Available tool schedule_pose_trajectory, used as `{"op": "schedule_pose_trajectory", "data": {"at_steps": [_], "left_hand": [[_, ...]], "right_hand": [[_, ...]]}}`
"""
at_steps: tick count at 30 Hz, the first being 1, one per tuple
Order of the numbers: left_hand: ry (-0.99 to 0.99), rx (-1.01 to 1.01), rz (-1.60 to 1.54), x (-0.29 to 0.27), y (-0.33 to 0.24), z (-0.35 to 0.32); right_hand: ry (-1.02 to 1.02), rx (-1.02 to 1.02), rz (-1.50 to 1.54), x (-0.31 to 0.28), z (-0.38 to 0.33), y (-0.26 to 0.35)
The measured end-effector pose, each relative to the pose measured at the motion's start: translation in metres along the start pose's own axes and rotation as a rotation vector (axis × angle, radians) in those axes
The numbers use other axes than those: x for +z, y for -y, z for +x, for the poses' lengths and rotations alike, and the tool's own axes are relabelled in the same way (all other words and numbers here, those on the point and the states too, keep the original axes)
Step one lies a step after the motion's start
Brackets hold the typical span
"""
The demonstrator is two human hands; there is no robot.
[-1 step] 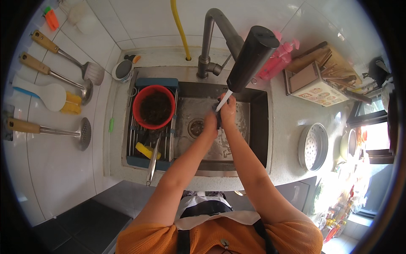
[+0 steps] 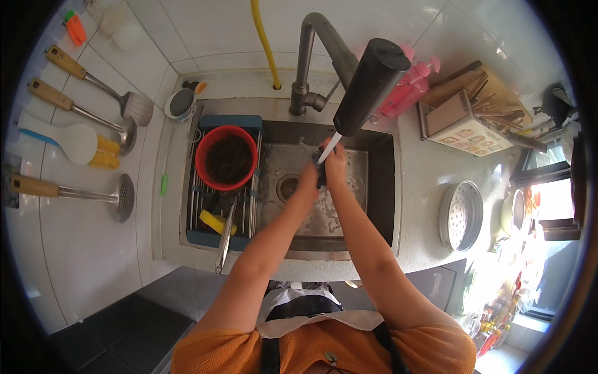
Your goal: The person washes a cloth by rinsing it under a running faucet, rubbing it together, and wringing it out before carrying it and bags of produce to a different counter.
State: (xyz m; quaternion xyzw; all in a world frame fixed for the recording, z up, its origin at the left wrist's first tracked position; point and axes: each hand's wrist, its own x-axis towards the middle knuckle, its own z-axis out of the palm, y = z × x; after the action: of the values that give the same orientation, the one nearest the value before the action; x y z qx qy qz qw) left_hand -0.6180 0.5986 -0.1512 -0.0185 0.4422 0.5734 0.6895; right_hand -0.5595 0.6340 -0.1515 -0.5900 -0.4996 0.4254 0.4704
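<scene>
From my seat I see a dark piece (image 2: 321, 176) between the left hand (image 2: 306, 177) and the right hand (image 2: 336, 167), above the floor of the steel sink (image 2: 382, 187), in line with the water stream (image 2: 331, 147) from the black tap head (image 2: 372, 87). I can't make out what it is — the hands cover most of it and the left one is blurred.

I'd guess it is light, since nothing about the wrists suggests strain. Whether it is stiff or soft, I can't tell. Wet as it must be, I'd expect it to be slippery, and if it is tender, a hard squeeze could tear it. I'd take hold along both long sides, with flat, gentle pressure, rather than by one end.

As for the fingers, the piece shows as a narrow dark strip in the gap between the two hands, touching both, with another dark bit showing up by the right fingertips. The right fingers point up and away from me; how tightly they curl I cannot tell. The left fingers are mostly hidden — pinching or only resting, I can't say.
</scene>
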Motion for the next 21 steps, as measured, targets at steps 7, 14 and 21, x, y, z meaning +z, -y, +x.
{"op": "schedule_pose_trajectory", "data": {"at_steps": [7,14,21], "left_hand": [[-0.112,-0.157,-0.3,-0.011,0.002,-0.012],[0.04,-0.186,-0.03,-0.011,-0.02,-0.04],[0.365,-0.305,-0.345,-0.012,-0.041,-0.032]], "right_hand": [[0.031,-0.026,-0.109,0.002,-0.045,0.018],[0.081,0.583,0.219,-0.048,-0.004,-0.05],[0.578,0.731,0.653,-0.049,-0.03,-0.061]]}}
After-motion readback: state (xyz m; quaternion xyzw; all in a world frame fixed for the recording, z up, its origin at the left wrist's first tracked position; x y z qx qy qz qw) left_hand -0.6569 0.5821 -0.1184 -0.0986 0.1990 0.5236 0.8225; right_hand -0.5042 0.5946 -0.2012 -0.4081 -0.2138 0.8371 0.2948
